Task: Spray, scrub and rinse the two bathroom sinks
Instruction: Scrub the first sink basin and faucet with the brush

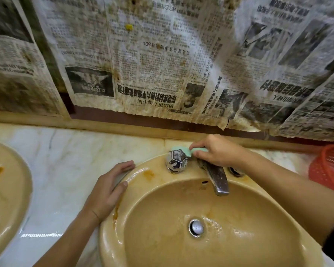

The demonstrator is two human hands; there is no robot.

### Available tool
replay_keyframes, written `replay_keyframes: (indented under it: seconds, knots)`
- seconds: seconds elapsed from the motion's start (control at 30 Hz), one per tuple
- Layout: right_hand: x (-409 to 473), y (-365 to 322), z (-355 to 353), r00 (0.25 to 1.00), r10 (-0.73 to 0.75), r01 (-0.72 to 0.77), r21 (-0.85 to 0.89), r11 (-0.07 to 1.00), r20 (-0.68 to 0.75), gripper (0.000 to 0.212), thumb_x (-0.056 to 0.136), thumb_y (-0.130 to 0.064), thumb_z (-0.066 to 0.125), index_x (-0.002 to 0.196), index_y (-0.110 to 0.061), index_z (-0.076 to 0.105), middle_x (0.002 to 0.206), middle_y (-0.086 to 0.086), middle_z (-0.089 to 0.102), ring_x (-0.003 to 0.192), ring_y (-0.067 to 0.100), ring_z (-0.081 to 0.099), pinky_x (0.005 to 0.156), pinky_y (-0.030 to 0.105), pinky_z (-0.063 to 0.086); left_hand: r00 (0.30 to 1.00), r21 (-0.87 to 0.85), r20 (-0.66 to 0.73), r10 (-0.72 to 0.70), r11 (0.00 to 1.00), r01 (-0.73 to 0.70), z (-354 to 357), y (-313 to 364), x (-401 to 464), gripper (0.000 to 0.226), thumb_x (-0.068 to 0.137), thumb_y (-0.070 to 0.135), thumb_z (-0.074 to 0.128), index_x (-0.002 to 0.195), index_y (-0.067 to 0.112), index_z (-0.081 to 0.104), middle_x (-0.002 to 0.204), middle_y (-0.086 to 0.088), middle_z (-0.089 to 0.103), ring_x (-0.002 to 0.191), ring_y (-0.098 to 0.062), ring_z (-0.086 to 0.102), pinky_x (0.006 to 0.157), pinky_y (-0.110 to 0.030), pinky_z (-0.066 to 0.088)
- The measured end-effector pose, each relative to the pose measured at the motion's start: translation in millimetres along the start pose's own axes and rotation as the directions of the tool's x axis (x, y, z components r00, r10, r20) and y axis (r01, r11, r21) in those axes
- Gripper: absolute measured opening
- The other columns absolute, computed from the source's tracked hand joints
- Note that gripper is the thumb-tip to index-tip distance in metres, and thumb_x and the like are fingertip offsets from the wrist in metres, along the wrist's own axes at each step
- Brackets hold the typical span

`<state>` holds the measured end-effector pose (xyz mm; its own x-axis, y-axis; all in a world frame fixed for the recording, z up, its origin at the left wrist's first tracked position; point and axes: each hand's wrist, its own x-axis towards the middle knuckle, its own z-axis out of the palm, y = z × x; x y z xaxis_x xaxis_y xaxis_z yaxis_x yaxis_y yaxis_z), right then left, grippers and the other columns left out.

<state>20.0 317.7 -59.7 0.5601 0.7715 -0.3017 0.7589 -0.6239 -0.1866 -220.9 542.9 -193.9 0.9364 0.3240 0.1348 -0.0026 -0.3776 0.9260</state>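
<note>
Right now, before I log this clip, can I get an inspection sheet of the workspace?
Surface: pale marble counter, wet and stained yellow near the back ledge.
Job's things: beige sink, wet, with orange stains on its rim; second sink at the left edge, also stained; green sponge behind the chrome tap knob; spout dull, no water running.
Clutter: red plastic basket at the right edge.
Grips: right hand presses the sponge behind the knob; left hand lies flat on the sink's left rim.
Cables: nothing seen.
Surroundings: stained newspaper sheets cover the wall above the counter.
</note>
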Motion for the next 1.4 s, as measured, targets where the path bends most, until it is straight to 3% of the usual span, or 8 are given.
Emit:
replay_keyframes:
  seconds: [0.13,0.23,0.37,0.5,0.67,0.77,0.87,1.4]
  knots:
    - [-6.5,4.8,4.9,0.998,0.057,-0.054,0.091,0.994,-0.03,0.032,0.097,-0.038,0.055,0.123,-0.026,0.07,0.128,-0.006,0.067,0.112,0.015,0.061,0.097,0.034,0.05,1.0,-0.001,-0.01,-0.024,1.0,0.024,1.1,3.3,0.3,0.06,0.082,0.041,0.048,0.137,0.018,0.055,0.129,0.014,0.067,0.127,-0.005,0.056,0.107,-0.02,0.039]
    - [-7.2,-5.4,14.5,0.98,0.18,-0.158,0.214,0.964,-0.088,0.024,0.093,-0.033,0.054,0.1,-0.028,0.076,0.1,-0.001,0.074,0.085,0.018,0.065,0.079,0.038,0.056,0.999,0.013,-0.02,-0.043,0.999,0.044,2.5,6.5,-0.7,0.06,0.081,0.041,0.048,0.137,0.019,0.056,0.128,0.015,0.067,0.127,-0.004,0.056,0.107,-0.019,0.038]
    - [-26.3,-18.5,27.0,0.932,0.353,-0.29,0.417,0.862,-0.08,0.035,0.089,-0.016,0.051,0.054,-0.014,0.047,0.051,0.002,0.041,0.054,0.022,0.034,0.049,0.031,0.027,0.997,0.024,-0.023,-0.072,0.997,0.073,3.1,9.2,-1.0,0.06,0.08,0.042,0.047,0.136,0.02,0.057,0.127,0.016,0.067,0.126,-0.004,0.056,0.108,-0.024,0.04]
    - [-19.1,-46.0,33.9,0.857,0.505,-0.419,0.437,0.796,-0.099,0.027,0.089,-0.01,0.048,0.063,-0.011,0.045,0.066,0.009,0.049,0.064,0.028,0.044,0.048,0.027,0.026,0.995,0.074,-0.035,-0.091,0.993,0.093,3.3,11.5,-2.0,0.059,0.08,0.043,0.046,0.135,0.023,0.057,0.127,0.017,0.067,0.125,-0.003,0.056,0.109,-0.029,0.041]
    - [-44.7,-64.9,40.1,0.85,0.524,-0.481,0.332,0.812,-0.049,0.007,0.095,-0.014,0.044,0.09,-0.013,0.049,0.091,0.009,0.054,0.081,0.029,0.05,0.07,0.03,0.04,0.992,0.077,-0.039,-0.118,0.99,0.121,6.4,17.1,-8.7,0.056,0.082,0.044,0.045,0.135,0.028,0.056,0.13,0.016,0.064,0.125,0.0,0.055,0.109,-0.027,0.041]
    - [-47.6,-84.7,39.5,0.808,0.586,-0.53,0.355,0.77,-0.064,0.009,0.094,-0.008,0.045,0.089,-0.014,0.05,0.1,0.012,0.061,0.094,0.033,0.057,0.073,0.032,0.041,0.991,0.086,-0.024,-0.129,0.988,0.13,4.9,19.2,-13.0,0.052,0.085,0.041,0.045,0.135,0.029,0.056,0.132,0.016,0.062,0.125,0.0,0.054,0.108,-0.026,0.04]
    - [-53.2,-102.1,54.0,0.76,0.644,-0.552,0.438,0.71,-0.086,0.022,0.096,-0.008,0.043,0.113,-0.01,0.057,0.112,0.012,0.066,0.089,0.031,0.054,0.07,0.032,0.038,0.988,0.084,0.019,-0.151,0.985,0.149,-1.5,22.3,-18.0,0.055,0.084,0.045,0.044,0.136,0.031,0.053,0.135,0.015,0.06,0.126,0.0,0.053,0.109,-0.024,0.039]
    - [-62.4,-185.6,111.6,0.533,0.838,-0.574,0.677,0.46,-0.118,0.025,0.096,-0.018,0.041,0.087,-0.011,0.062,0.078,0.008,0.062,0.074,0.032,0.057,0.051,0.03,0.029,0.963,0.193,0.267,-0.027,0.981,-0.026,-56.0,-4.0,-55.7,0.056,0.093,0.048,0.04,0.146,0.032,0.043,0.147,0.018,0.048,0.143,-0.002,0.036,0.122,-0.036,0.026]
